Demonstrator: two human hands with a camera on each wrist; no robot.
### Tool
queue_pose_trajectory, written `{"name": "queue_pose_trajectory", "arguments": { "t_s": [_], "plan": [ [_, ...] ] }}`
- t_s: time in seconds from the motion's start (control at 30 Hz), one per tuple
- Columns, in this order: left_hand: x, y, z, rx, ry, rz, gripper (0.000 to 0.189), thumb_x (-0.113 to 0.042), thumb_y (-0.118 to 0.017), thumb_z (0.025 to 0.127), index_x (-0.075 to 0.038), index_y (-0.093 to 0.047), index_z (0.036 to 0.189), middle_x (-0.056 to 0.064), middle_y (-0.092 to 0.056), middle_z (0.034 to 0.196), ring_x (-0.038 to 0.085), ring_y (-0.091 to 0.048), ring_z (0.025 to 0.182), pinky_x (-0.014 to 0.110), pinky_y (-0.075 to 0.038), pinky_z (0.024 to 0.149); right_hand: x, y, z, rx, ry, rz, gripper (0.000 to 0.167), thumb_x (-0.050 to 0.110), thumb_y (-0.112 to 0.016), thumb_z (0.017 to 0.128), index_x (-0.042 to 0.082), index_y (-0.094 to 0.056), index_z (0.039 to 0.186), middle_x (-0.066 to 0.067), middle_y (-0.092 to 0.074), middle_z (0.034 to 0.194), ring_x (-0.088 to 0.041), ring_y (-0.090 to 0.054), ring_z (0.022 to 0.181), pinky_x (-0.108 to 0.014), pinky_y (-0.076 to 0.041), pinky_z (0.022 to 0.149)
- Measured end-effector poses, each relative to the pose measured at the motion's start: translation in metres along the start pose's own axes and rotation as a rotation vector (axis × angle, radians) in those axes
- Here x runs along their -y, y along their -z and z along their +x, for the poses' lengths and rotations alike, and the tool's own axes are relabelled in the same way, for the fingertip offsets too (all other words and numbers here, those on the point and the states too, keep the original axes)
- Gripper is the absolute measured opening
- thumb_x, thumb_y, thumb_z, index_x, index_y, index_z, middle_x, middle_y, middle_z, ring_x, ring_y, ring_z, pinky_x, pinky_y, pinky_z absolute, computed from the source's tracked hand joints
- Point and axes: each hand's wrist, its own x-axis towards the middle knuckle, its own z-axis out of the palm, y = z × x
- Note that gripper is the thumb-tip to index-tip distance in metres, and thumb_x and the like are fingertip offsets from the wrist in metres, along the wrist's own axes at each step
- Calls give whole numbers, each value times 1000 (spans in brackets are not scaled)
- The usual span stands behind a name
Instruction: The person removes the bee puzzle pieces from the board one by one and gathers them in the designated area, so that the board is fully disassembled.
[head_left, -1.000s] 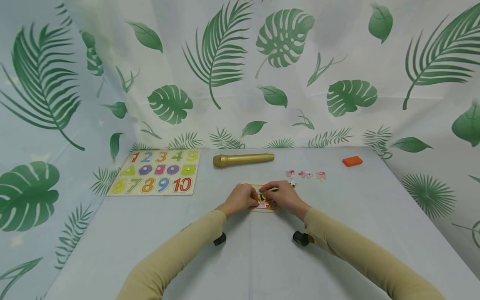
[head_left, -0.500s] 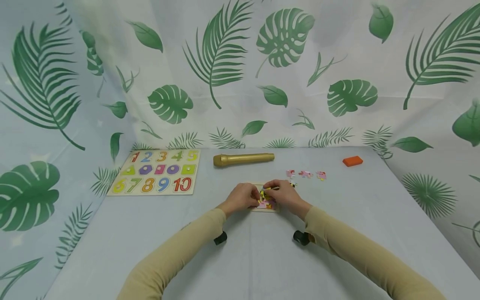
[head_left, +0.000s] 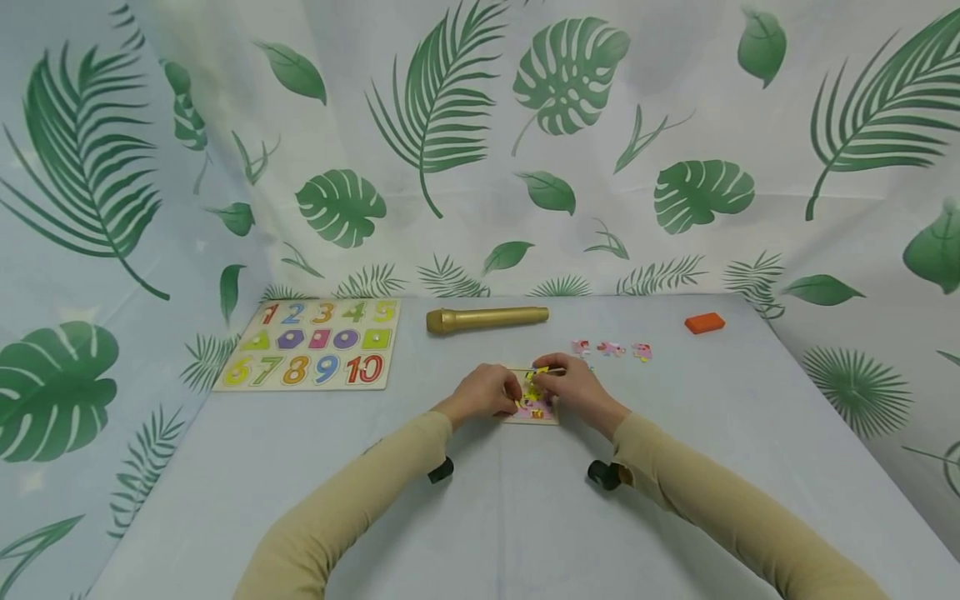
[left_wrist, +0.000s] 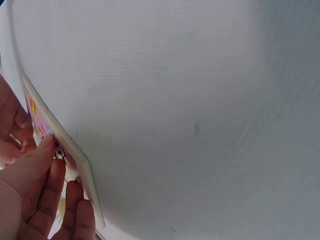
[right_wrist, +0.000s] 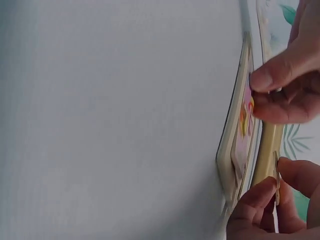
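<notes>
A small wooden puzzle board (head_left: 536, 422) with a pink picture lies between both hands, and pieces are set in it. My left hand (head_left: 486, 390) is at the board's left side, thumb and index finger pinching a small puzzle piece (left_wrist: 60, 150) at its surface; fingers cover most of that piece. Over the board's far right part, my right hand (head_left: 576, 387) pinches another thin puzzle piece (right_wrist: 277, 175), seen edge-on in the right wrist view and raised off the board. Yellow shows on it in the head view.
Several loose pink puzzle pieces (head_left: 611, 349) lie behind the right hand. A gold microphone (head_left: 491, 319) lies farther back. The number-and-shape board (head_left: 307, 346) is at the left, an orange block (head_left: 705, 322) at back right. A leaf-print curtain (head_left: 450, 225) surrounds the table.
My right hand has shifted slightly away and to the right, taking its puzzle piece toward the board's far edge. More of the board's yellow picture shows. The left hand stays almost in place.
</notes>
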Motion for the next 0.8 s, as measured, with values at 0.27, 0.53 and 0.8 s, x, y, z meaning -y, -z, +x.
{"name": "queue_pose_trajectory", "arguments": {
  "t_s": [0.27, 0.53, 0.8],
  "plan": [
    [7, -1, 2, -2, 4, -57, 9, -12, -76, 85, -9, -74, 93, -5, -67, 84, 9, -55, 77, 23, -46, 74, -13, 16, 7, -13, 65, -46, 32, 24, -66, 93, 15, -62, 124, -8, -59, 126, -27, -54, 112, -43, -43, 98],
    [27, 3, 3, -64, -13, -114, 16, -10, -74, 86, -6, -73, 102, -1, -67, 95, 10, -59, 87, 25, -50, 80, -27, 37, 5, -6, 81, -82, 36, 31, -67, 93, 17, -62, 126, -7, -58, 128, -27, -53, 115, -36, -46, 88],
    [46, 8, -2, -140, -23, -121, 18, -7, -75, 84, -3, -74, 102, 4, -65, 100, 17, -59, 93, 29, -50, 84, -35, 64, 3, -42, 48, -82, 41, 33, -66, 94, 16, -58, 131, -10, -53, 135, -28, -52, 118, -39, -46, 93]
  ]
}}
